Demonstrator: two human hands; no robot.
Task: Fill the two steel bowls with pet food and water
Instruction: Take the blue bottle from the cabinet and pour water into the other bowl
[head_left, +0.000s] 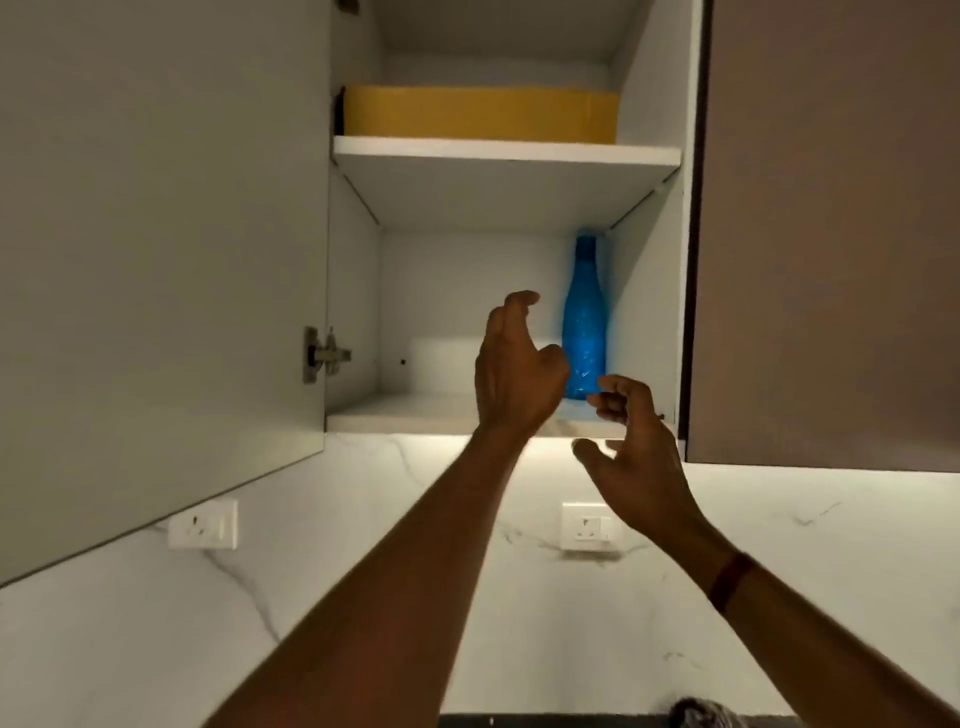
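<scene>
Reaching up into an open wall cabinet (647, 104), door (161, 249) swung out to the left. Standing upright on the lower shelf (415, 410), toward the back right corner: a blue bottle (584, 317), cap on as far as can be told, contents not readable through the tinted plastic. Sitting on the upper shelf (504, 150): a flat yellow box (478, 111). Left hand (514, 369) lifting in front of the bottle, fingers curled and spread, holding nothing, appearing just short of the bottle's side though contact hard to judge. Right hand (628, 436) hovering lower, at the shelf's front edge, fingers likewise loosely curled and empty. Steel bowls not showing anywhere in view; pet food not showing either. Looking like the fetching stage for the water half of the task, nothing yet filled. Next move probably calling for closing a hand around the bottle's body, lifting it clear of the shelf lip, and keeping it upright on the way down.
</scene>
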